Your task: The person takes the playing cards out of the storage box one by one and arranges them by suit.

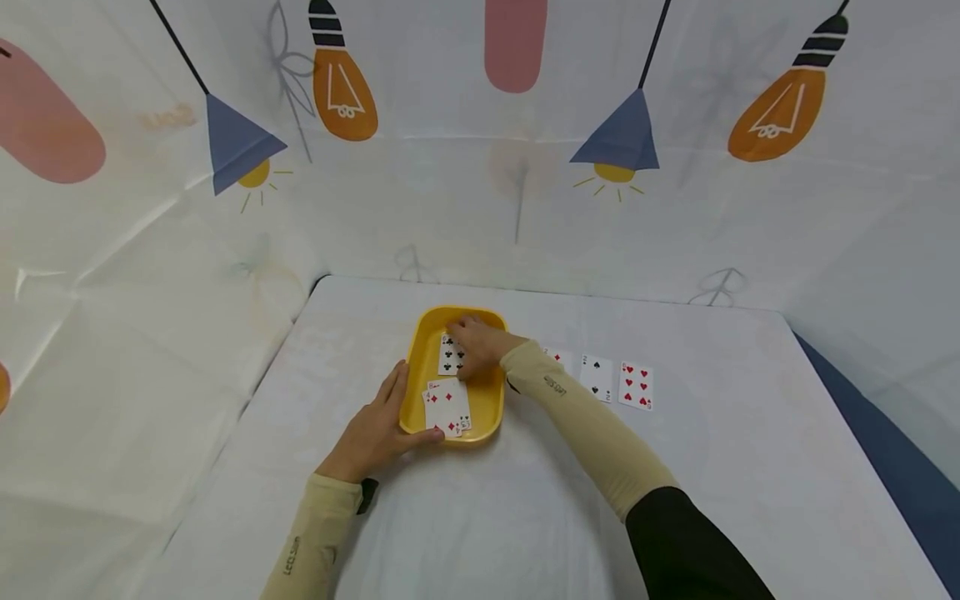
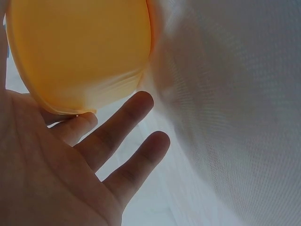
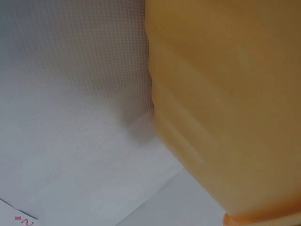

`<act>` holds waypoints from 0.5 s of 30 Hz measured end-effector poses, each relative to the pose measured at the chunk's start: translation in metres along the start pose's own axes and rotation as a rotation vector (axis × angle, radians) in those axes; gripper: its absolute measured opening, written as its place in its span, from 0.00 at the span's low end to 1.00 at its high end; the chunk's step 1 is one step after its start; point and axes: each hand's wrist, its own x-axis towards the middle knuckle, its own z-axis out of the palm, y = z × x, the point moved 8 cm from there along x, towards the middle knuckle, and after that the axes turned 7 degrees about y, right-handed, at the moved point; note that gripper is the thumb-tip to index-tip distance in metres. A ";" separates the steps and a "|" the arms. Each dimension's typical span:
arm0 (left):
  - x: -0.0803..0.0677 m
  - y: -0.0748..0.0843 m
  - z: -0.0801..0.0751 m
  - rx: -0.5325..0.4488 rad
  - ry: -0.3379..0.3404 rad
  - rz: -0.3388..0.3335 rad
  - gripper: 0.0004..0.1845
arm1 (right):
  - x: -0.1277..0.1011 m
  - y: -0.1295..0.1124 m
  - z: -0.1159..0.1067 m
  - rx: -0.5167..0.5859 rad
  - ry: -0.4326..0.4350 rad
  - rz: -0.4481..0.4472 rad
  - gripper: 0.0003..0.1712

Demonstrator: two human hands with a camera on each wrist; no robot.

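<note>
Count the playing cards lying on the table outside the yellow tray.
3, in a row right of the yellow tray: a red card partly hidden by the right forearm, a spade card, then a heart card. The arm may hide more.

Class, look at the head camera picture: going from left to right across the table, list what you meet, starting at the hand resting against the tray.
left hand → yellow tray → right hand in the tray → spade card → heart card
</note>
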 end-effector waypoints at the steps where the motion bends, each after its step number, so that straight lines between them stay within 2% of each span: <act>1: 0.000 0.000 0.000 0.001 0.000 0.001 0.70 | -0.001 0.000 0.000 0.002 0.004 0.000 0.57; 8: 0.000 0.001 0.002 0.003 -0.006 -0.010 0.70 | -0.010 0.002 -0.008 0.045 0.031 0.002 0.59; 15: 0.001 0.005 0.000 -0.007 -0.014 -0.029 0.69 | -0.022 0.000 -0.017 0.089 0.110 -0.073 0.59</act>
